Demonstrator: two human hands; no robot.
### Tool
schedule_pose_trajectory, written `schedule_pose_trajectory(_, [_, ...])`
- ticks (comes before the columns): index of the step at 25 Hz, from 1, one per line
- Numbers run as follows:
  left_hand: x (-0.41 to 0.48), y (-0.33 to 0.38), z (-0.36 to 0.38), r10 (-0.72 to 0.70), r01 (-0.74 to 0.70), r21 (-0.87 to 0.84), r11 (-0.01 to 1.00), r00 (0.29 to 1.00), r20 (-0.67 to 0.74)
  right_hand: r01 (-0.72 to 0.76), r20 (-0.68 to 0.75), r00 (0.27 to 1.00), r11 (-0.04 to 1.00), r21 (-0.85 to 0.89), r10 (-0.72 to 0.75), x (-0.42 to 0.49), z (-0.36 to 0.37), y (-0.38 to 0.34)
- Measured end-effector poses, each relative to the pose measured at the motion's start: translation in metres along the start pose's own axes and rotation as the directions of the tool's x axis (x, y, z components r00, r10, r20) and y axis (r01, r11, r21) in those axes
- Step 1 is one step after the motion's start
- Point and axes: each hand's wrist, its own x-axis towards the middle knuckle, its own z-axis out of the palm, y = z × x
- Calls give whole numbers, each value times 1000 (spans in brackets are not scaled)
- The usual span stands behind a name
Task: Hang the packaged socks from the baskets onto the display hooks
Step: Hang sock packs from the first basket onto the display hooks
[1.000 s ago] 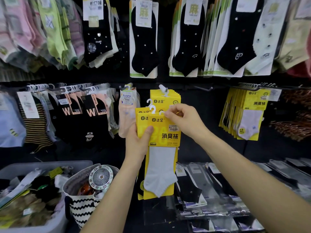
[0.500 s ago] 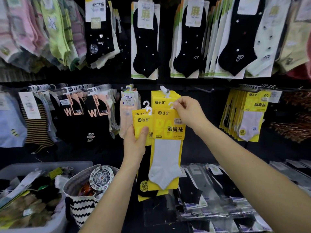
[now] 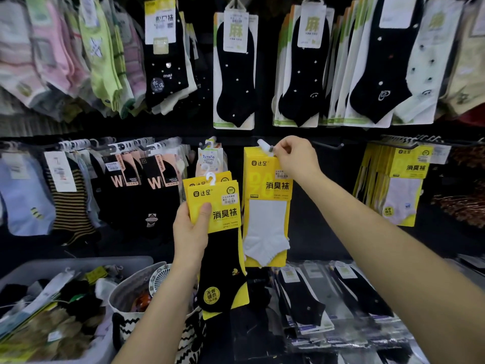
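My right hand point(image 3: 295, 158) pinches the top of a yellow pack of white socks point(image 3: 266, 206) at the white tip of a display hook point(image 3: 264, 146), where more yellow packs hang behind it. My left hand point(image 3: 191, 227) grips a small stack of yellow packs with black socks point(image 3: 217, 224), held upright just left of and lower than the hook, their white hangers pointing up. A grey basket point(image 3: 78, 264) with loose sock packs sits at the lower left.
A black-and-white zigzag basket point(image 3: 126, 324) with a small fan point(image 3: 160, 278) stands beside the grey one. Hanging socks fill the upper rows and left hooks. More yellow packs point(image 3: 399, 179) hang at right. Bagged black socks point(image 3: 304, 298) lie on the shelf below.
My right hand has lifted the white-sock pack away from the stack in my left hand, up and right to the hook's tip. The left hand lowered slightly with the remaining packs.
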Motion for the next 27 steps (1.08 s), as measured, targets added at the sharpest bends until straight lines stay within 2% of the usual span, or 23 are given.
schedule_pose_trajectory(3, [-3, 2, 4, 6, -5, -7, 1000, 1000, 24, 0, -6, 1000, 999, -40, 0, -4, -1, 0])
schedule_pose_trajectory(5, [-4, 3, 8, -7, 8, -26, 1000, 1000, 29, -4, -76, 997, 999, -49, 1, -9, -3, 2])
schedule_pose_trajectory(6, [-5, 3, 11, -12, 13, -36, 999, 999, 32, 11, -133, 991, 999, -34, -15, -15, -2, 3])
schedule_pose_trajectory(8, [-7, 5, 17, -14, 16, -36, 999, 999, 40, 63, -200, 979, 993, 102, -42, -35, 2, 6])
schedule_pose_trajectory(9, [-8, 6, 20, -12, 13, -32, 999, 999, 43, 72, -167, 985, 978, 198, -39, -48, 6, 8])
schedule_pose_trajectory(11, [-11, 8, 26, 7, -6, -17, 1000, 999, 53, 14, 7, 1000, 948, 317, -17, -75, 16, 12])
schedule_pose_trajectory(13, [-15, 8, 32, 20, -19, -22, 1000, 997, 76, -53, 144, 989, 954, 296, 10, -91, 25, 18])
schedule_pose_trajectory(16, [-19, 10, 39, -13, 19, -60, 998, 994, 106, -78, 136, 990, 956, 282, 41, -93, 24, 21])
schedule_pose_trajectory(20, [-19, 8, 39, -30, 68, -189, 980, 980, 195, -183, 154, 979, 907, 380, 133, -90, 14, 26])
schedule_pose_trajectory(24, [-18, 2, 42, -13, 37, -138, 990, 984, 176, -233, 207, 966, 870, 434, 155, -88, 4, 30])
schedule_pose_trajectory(27, [-17, 0, 45, 38, -23, -91, 996, 985, 170, -173, 185, 978, 883, 436, 100, -81, -3, 24])
